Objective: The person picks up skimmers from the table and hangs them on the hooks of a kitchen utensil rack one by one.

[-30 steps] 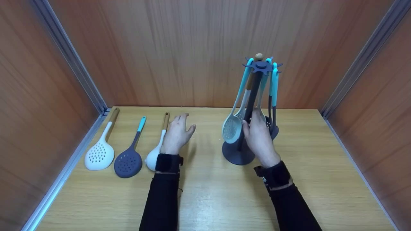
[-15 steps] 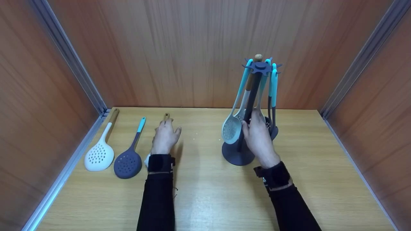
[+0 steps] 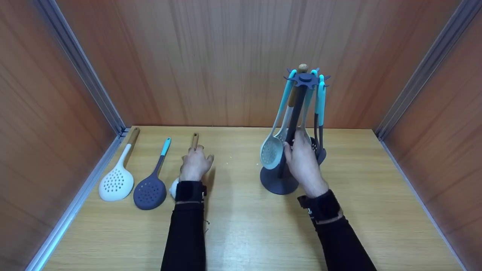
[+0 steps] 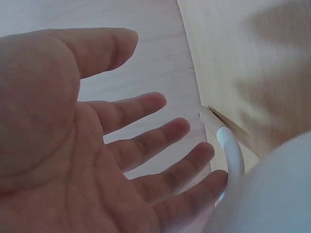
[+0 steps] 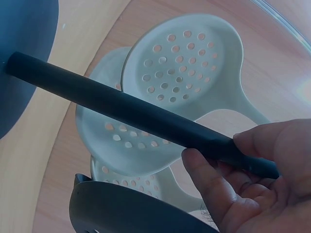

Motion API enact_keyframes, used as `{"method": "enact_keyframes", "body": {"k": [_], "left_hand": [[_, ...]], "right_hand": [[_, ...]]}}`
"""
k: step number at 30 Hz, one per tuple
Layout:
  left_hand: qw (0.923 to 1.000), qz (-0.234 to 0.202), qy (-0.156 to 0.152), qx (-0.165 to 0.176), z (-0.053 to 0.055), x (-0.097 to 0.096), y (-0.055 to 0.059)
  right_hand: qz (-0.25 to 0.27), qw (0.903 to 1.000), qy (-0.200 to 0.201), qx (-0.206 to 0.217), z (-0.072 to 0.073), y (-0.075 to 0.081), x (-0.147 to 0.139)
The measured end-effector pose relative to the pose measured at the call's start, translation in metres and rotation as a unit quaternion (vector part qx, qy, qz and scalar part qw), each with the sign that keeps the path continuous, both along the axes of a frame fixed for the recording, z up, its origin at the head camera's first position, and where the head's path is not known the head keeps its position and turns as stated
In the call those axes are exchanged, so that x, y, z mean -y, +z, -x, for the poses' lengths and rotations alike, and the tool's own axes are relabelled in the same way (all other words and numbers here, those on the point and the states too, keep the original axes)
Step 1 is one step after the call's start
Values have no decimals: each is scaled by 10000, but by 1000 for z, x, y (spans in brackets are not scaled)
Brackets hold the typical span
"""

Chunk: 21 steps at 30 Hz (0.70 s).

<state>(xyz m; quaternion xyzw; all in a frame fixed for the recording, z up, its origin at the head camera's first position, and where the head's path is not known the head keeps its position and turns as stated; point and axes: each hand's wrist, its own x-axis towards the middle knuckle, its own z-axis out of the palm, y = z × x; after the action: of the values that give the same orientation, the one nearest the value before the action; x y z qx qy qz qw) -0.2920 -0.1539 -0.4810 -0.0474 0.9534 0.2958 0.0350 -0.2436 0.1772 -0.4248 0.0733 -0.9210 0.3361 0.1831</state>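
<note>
My left hand [image 3: 195, 165] is over a white ladle [image 3: 194, 140], covering its neck; the wooden handle end and part of the bowl show. In the left wrist view its fingers [image 4: 165, 133] are spread and nearly straight, with the blurred white bowl close by at lower right. My right hand [image 3: 305, 162] grips the dark pole of a utensil stand [image 3: 279, 184], thumb on one side and fingers on the other in the right wrist view. Around the pole hang a pale green skimmer [image 3: 272, 152] and several more utensils, some with turquoise handles.
Left of the ladle lie a dark slotted turner [image 3: 150, 194] with a turquoise handle tip and a white slotted turner [image 3: 116, 184] with a wooden handle. Wood-look panels wall the tabletop [image 3: 241, 226] at the back and both sides, with metal strips along the corners.
My left hand has moved left from beside the ladle to over it, then drawn slightly back, baring more of the handle. The right hand stays on the pole.
</note>
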Motion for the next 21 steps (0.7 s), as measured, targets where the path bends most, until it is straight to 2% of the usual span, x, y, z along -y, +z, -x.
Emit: {"method": "enact_keyframes", "body": {"k": [8,15,21], "left_hand": [[9992,224,149,299,0,-1,-2],[9990,257,252,276,-2,-4,-2],[9991,198,284,238,-3,-5,-2]], "right_hand": [[7,10000,-27,67,0,0,0],[-37,9999,-112,120,-1,1,2],[-155,9998,-114,-26,-1,1,3]]}}
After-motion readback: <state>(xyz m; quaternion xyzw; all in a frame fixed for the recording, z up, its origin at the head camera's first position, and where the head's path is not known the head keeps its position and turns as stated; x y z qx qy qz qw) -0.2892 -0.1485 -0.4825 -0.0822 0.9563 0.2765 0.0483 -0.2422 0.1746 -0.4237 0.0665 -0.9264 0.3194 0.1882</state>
